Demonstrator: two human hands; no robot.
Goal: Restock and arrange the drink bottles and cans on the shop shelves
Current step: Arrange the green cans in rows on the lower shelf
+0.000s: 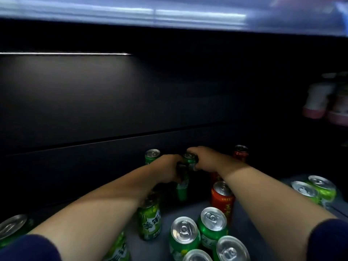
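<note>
Both my arms reach deep into a dark shelf. My left hand (167, 169) grips a green can (182, 187) from the left, its fingers curled round the can's upper part. My right hand (204, 159) grips a second green can (189, 160) just behind it, fingers wrapped over its top rim. Another green can (152, 156) stands at the back left, and a red can (241, 152) at the back right. Nearer me stand a red can (223, 198) and several green cans (213, 226) on the grey shelf floor (165, 210).
The black back wall (113, 102) of the shelf is close behind the cans. Two green cans (314, 189) sit at the right edge and one (13, 228) at the far left. Blurred pink-and-white bottles (320, 98) stand at the upper right. A lit shelf edge (169, 14) runs overhead.
</note>
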